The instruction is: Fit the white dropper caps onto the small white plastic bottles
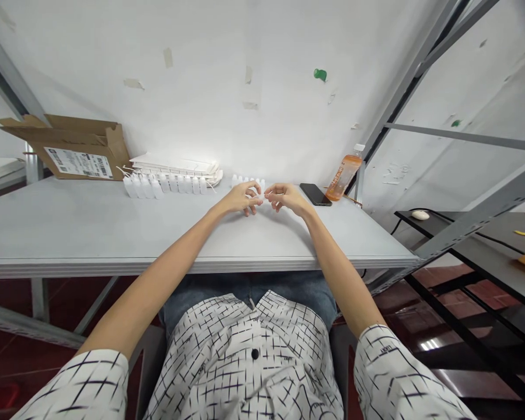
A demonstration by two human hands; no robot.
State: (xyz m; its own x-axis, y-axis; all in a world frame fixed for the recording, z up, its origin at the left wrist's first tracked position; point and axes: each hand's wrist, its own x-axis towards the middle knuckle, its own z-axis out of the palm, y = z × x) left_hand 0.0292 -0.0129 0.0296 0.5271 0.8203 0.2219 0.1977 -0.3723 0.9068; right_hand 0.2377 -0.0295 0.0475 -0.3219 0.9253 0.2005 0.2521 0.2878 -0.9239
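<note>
My left hand [244, 197] and my right hand [286, 197] meet above the table, fingers curled and thumbs facing each other. Between their fingertips is a small translucent white piece [261, 198], mostly covered by the fingers; its exact kind is hard to make out. The left fingers pinch it, and the right thumb and fingertips close at its other side. Right behind my hands stands a row of small white plastic bottles [247, 179], partly hidden. More small white bottles [184, 184] stand upright in rows farther left.
Behind the left bottles lies a stack of white packets [175, 164], beside an open cardboard box [83, 149]. A black phone [315, 194] and an orange drink bottle [343, 177], leaning against the metal frame, are at the right. The wall closes off the grey table's [91, 227] back.
</note>
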